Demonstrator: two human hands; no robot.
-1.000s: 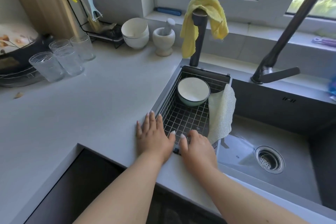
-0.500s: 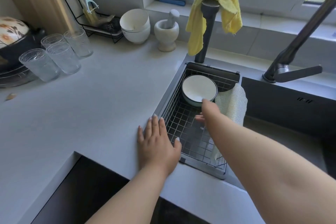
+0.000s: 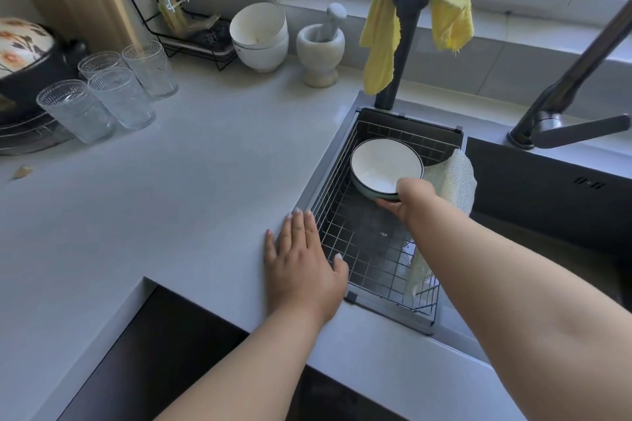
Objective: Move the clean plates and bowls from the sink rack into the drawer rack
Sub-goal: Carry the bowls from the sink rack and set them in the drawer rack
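Observation:
A white bowl [image 3: 381, 166] with a pale green outside and dark rim sits at the far end of the wire sink rack [image 3: 345, 243]. My right hand [image 3: 412, 200] grips the bowl's near rim, thumb over the edge and fingers under it. My left hand [image 3: 302, 268] lies flat on the grey counter at the rack's left edge, fingers straight, thumb touching the rack frame. The drawer rack is not in view; only a dark opening [image 3: 143, 355] shows below the counter.
A pale cloth [image 3: 451, 181] hangs over the rack's right side. A dark post with a yellow cloth [image 3: 410, 0] stands behind the rack, the tap [image 3: 561, 106] to the right. Several glasses [image 3: 109, 92], stacked white bowls [image 3: 260, 36] and a mortar [image 3: 319, 44] stand on the counter.
My right hand has reached from the rack's near edge to the bowl and taken hold of its rim. My left hand has stayed on the counter.

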